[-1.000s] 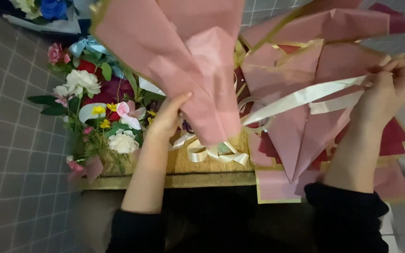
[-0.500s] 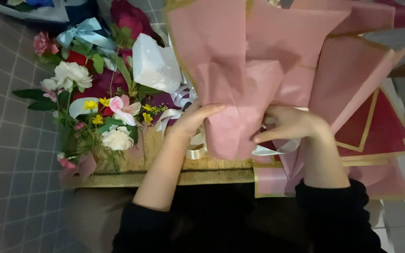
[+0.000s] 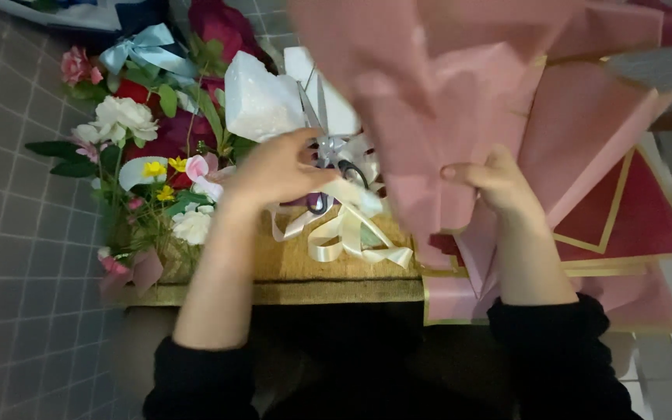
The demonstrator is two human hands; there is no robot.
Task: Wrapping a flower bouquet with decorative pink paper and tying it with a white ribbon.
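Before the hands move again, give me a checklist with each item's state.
1. Right hand grips the pink wrapping paper: ok.
2. Left hand on the cream ribbon: ok, fingers touch it.
3. Scissors within reach: ok, beside the left hand.
4. Scissor blades closed: cannot tell.
5. Flowers apart from the paper: ok, at the left.
6. Ribbon tied around the paper: cannot tell.

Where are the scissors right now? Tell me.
In the head view the scissors lie near the middle of the wooden table, just under the left hand, among the cream ribbon and left of the pink wrapping paper.
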